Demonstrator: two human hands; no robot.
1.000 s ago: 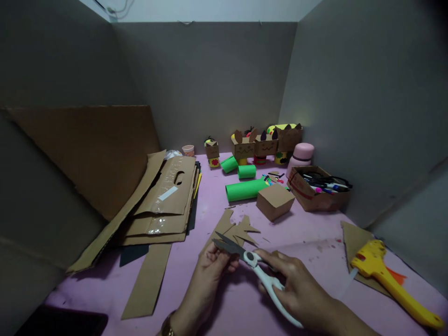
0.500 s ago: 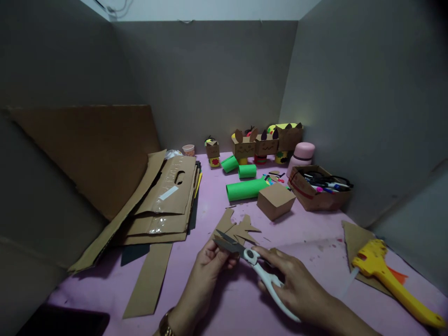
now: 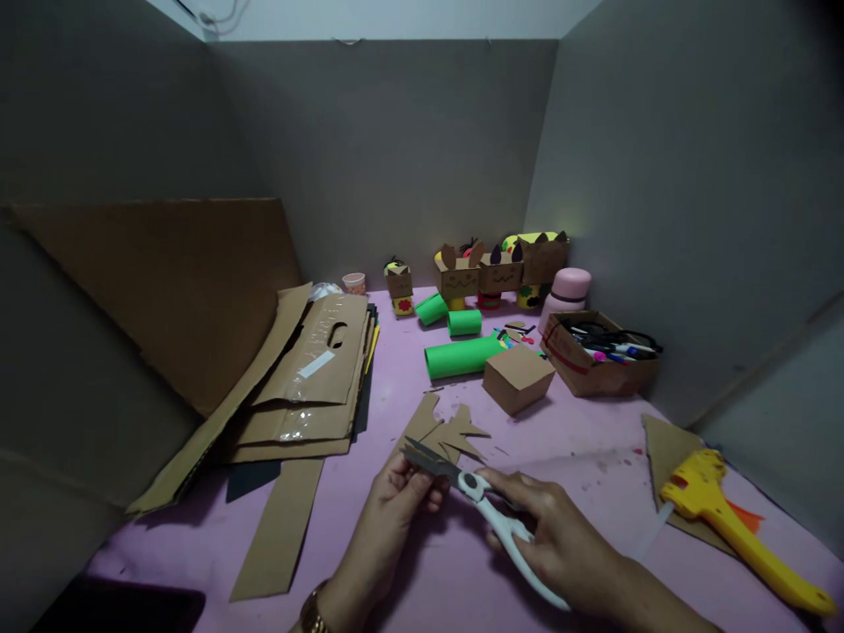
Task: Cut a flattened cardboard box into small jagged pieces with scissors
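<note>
Grips white-handled scissors with dark metal blades (image 3: 471, 485) in the right hand (image 3: 550, 532), fingers and thumb clamped on the handles. Points the blades far and left, slightly parted at the tips, above a pinkish-purple tabletop (image 3: 396, 378). Holds the left hand (image 3: 392, 505) right at the blades, fingers curled together, with a gold-coloured band (image 3: 312, 613) on the wrist. Cannot tell of any small piece pinched there, the blades partly covering the fingertips.

Just beyond the blades, flat on the tabletop: jagged, overlapping brown cardboard cut-outs (image 3: 462, 429). Farther to the right, a small closed brown cardboard box (image 3: 519, 378), near one end of a long bright-green paper tube (image 3: 462, 359). Behind that, two short bright-green tubes (image 3: 465, 323), then a row of box-headed cardboard figures (image 3: 460, 283) by the far grey wall (image 3: 389, 158).

On the left, a pile of flattened brown cardboard (image 3: 323, 378), with a plain cardboard strip (image 3: 277, 536) reaching out on the near side. On the far right, a pink bottle (image 3: 568, 294) just behind an open cardboard box of pens (image 3: 610, 380). Near right, a yellow glue gun (image 3: 709, 492), partly over a brown cardboard piece (image 3: 665, 440).
</note>
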